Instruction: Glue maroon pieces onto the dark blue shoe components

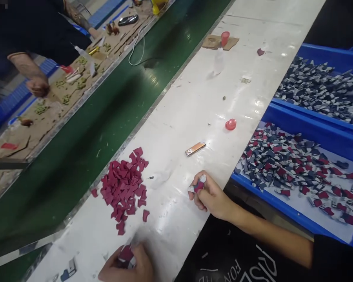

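Note:
My right hand [213, 196] is closed above the white tabletop, pinching a small maroon, white and dark blue piece [199, 185] between thumb and fingers. At the lower edge, my left hand [129, 266] is closed round a maroon piece [126, 253] with a pale part below it; motion blur softens its outline. Beyond my left hand lies a loose pile of small maroon pieces [125, 188] with curved edges. A small needle-like tip [150, 178] lies to the right of the pile. An orange-labelled lighter-like strip [195, 149] rests beyond my right hand.
Blue trays [312, 113] of multicoloured pieces stand on the right. On the white table [170, 125] are a red lid [230, 124], a clear bottle [219, 62] and a red cup [225, 38]. Across the green strip [106, 102], another person's hand [37, 86] is over a cluttered bench.

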A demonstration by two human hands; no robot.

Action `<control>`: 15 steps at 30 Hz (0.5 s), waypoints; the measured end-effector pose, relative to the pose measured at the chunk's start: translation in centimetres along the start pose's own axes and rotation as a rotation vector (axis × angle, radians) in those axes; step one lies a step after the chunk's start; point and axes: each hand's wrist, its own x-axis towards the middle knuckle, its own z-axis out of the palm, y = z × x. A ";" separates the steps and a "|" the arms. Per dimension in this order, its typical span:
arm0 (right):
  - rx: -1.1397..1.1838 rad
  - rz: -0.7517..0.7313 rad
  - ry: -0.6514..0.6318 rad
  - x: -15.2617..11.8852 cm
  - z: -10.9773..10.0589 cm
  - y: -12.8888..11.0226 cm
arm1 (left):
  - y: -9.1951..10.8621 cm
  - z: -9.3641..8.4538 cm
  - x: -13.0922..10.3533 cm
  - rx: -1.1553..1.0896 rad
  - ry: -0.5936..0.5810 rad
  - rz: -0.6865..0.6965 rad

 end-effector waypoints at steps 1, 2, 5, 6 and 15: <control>-0.002 0.006 0.015 0.0 0.0 0.1 | 0.4 0.0 -0.2 -0.037 0.003 0.019; -0.003 0.014 0.023 0.0 0.0 0.1 | 0.9 0.0 -0.5 -0.082 -0.006 0.045; -0.002 0.032 0.018 -0.1 0.1 0.2 | 2.9 0.0 -1.6 -0.250 -0.064 0.167; -0.001 0.030 0.014 -0.2 0.1 0.2 | 3.7 0.0 -2.1 -0.309 -0.081 0.227; 0.074 0.137 0.144 -1.8 1.0 -1.0 | 12.3 2.1 -8.4 -0.677 -0.315 0.819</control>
